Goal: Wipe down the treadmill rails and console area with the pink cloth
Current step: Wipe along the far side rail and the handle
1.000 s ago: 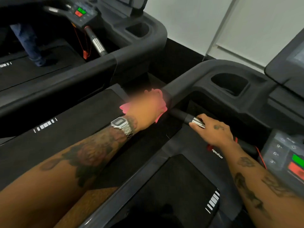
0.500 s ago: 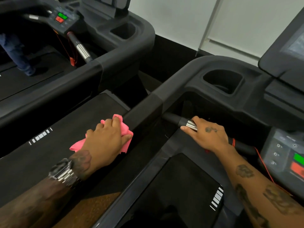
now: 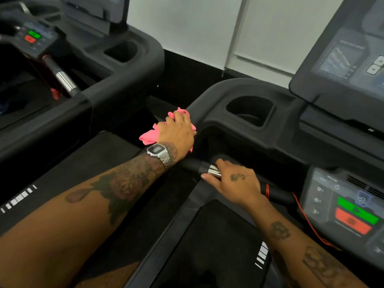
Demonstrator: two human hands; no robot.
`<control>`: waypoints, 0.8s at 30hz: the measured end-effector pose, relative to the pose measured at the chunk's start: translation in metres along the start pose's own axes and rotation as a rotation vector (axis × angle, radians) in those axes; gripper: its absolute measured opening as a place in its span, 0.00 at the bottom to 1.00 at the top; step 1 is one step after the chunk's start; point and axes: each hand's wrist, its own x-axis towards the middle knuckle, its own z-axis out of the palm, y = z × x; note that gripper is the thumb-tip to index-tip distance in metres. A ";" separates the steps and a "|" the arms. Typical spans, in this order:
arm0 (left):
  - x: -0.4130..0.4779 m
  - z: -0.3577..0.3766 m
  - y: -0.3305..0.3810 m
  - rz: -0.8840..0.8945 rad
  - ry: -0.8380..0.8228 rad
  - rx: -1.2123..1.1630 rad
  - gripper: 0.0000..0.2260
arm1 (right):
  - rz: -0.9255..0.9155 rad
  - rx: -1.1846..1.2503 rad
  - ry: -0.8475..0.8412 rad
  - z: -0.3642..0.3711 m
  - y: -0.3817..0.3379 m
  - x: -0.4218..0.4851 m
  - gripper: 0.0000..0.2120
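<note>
My left hand [image 3: 178, 133] presses the crumpled pink cloth [image 3: 150, 135] onto the dark left side rail [image 3: 204, 97] of the treadmill, just before the rail bends into the console. My right hand [image 3: 232, 182] grips the inner black handlebar [image 3: 278, 195] over its chrome sensor band [image 3: 214, 169]. The console has a cup holder [image 3: 250, 111], a tilted screen [image 3: 342, 59] and a button panel [image 3: 353, 213] with green and red keys at the right.
The treadmill belt [image 3: 214, 246] lies below my arms. A red safety cord [image 3: 307, 221] trails from the handlebar. A second treadmill [image 3: 108, 80] stands close on the left with its own console [image 3: 33, 38]. A white wall [image 3: 207, 28] is behind.
My left hand with the cloth slid back down the rail toward me, then up again toward the console bend. My right hand kept its hold on the handlebar.
</note>
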 end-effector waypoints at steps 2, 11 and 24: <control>0.020 -0.001 0.005 0.046 0.011 -0.037 0.30 | -0.012 -0.006 0.010 0.002 0.000 0.000 0.28; 0.021 -0.009 -0.007 0.198 -0.024 -0.163 0.27 | -0.042 0.041 -0.034 -0.006 0.003 -0.001 0.27; -0.043 -0.038 -0.028 0.004 0.071 -0.632 0.12 | -0.010 0.439 -0.178 -0.028 0.011 -0.005 0.34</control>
